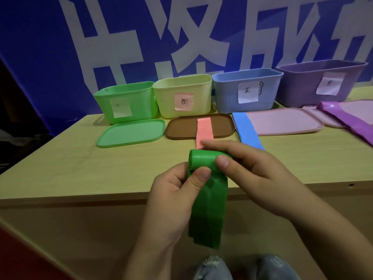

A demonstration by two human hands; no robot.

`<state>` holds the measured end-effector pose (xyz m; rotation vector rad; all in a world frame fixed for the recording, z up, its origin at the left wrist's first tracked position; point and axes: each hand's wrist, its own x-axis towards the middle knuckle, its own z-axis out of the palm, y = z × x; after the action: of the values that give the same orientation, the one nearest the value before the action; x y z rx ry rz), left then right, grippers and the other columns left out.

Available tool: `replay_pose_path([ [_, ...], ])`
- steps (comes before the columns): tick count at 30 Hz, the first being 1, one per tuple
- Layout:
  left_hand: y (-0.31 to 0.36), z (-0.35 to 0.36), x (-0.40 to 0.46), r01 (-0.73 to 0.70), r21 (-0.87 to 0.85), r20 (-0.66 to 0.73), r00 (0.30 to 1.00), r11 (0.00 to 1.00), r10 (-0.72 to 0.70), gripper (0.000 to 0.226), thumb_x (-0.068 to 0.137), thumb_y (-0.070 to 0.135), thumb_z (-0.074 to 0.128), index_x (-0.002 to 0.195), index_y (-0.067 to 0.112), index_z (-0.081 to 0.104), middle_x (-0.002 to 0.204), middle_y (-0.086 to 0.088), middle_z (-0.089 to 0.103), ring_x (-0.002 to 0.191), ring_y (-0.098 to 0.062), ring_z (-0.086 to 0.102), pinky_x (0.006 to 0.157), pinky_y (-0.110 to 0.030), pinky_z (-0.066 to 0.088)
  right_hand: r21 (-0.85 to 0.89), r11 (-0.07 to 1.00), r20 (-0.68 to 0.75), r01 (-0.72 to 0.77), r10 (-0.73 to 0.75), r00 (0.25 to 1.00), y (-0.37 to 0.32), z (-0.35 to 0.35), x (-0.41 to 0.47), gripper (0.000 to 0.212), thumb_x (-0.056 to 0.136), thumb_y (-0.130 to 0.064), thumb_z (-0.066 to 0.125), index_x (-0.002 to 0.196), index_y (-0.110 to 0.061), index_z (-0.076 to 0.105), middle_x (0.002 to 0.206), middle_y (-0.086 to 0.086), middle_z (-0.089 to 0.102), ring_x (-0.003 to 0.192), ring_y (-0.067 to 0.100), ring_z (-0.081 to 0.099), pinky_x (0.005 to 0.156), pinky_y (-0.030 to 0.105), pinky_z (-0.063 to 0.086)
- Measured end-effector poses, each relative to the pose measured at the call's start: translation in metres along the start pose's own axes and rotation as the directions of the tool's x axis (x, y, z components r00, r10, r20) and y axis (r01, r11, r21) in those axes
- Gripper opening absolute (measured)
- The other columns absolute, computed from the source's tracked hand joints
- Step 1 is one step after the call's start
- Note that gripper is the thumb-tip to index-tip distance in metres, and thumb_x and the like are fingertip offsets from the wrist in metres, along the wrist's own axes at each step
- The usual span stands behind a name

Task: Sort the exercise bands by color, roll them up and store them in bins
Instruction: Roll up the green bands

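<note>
**Rolling Stage: Green Band, Partly Wound**

Fingers [222, 161] of both hands pinch the rolled head of the green band: the left hand [175, 190] pinches it between thumb and curled fingers, and the right hand [254, 172] curls over the top with its thumb pressed on the front. The roll is held above the near edge of the pale wooden table [101, 164].

1. Along the table's back stand four open plastic bins: the large purple bin [302, 85], the blue bin [226, 93], the pale yellow bin [167, 98] and the green bin [105, 106], each with a paper label.
2. In front lie their lids, among them the green lid [129, 134].
3. The flat purple band [347, 120], blue band [248, 132] and pink band [203, 130] lie unrolled across lids.
4. The green elastic exercise band [207, 199] has a loose tail hanging below the table edge.

Step in hand: rolling, judged roughly half complete. The next move calls for winding the tail evenly, keeping tension so the coil stays tight, then placing it in the green bin.
</note>
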<state>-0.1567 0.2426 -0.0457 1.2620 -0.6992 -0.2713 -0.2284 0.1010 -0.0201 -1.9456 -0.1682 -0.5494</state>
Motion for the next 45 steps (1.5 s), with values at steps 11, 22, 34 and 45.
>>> replay_pose_path([
  [11,-0.001,-0.013,0.009,0.132,-0.158,0.221,0.971,0.979,-0.096,0.045,0.050,0.040,0.089,0.089,0.019,0.078,0.089,-0.002,0.076,0.085,-0.015,0.070,0.069,-0.025,0.055,-0.154,0.980,-0.066,0.128,-0.139,0.988,-0.007,-0.003,-0.006,0.024,0.083,-0.030,0.057,0.106,-0.036,0.064,0.106,-0.021,0.067,0.106,-0.001,0.059,0.085,0.013,0.045],
  [22,-0.005,0.004,0.003,0.076,0.004,0.070,0.995,0.997,-0.077,0.018,0.061,0.033,0.075,0.079,0.031,0.078,0.079,0.001,0.076,0.075,-0.010,0.071,0.061,-0.019,0.053,-0.211,0.947,-0.178,0.244,-0.282,0.943,-0.007,-0.002,-0.005,0.026,0.085,-0.023,0.058,0.110,-0.031,0.060,0.102,-0.016,0.065,0.097,0.001,0.061,0.079,0.010,0.045],
  [34,-0.006,0.007,0.001,-0.114,0.164,0.060,0.993,0.980,0.105,0.014,0.075,0.037,0.069,0.082,0.025,0.073,0.070,0.001,0.071,0.065,-0.011,0.067,0.055,-0.023,0.052,-0.472,0.831,-0.278,0.294,-0.457,0.845,0.005,0.009,-0.003,0.026,0.089,-0.015,0.059,0.114,-0.008,0.063,0.107,-0.008,0.059,0.102,-0.001,0.054,0.091,0.007,0.038],
  [45,-0.003,0.007,0.007,-0.088,0.171,-0.049,0.994,0.981,0.098,0.076,0.054,0.083,0.061,0.075,0.010,0.065,0.068,-0.031,0.059,0.061,-0.043,0.060,0.052,-0.051,0.050,-0.487,0.800,-0.231,0.351,-0.505,0.832,0.009,0.017,-0.001,0.027,0.088,-0.011,0.061,0.114,-0.006,0.063,0.114,-0.002,0.061,0.110,0.006,0.056,0.097,0.015,0.041],
])
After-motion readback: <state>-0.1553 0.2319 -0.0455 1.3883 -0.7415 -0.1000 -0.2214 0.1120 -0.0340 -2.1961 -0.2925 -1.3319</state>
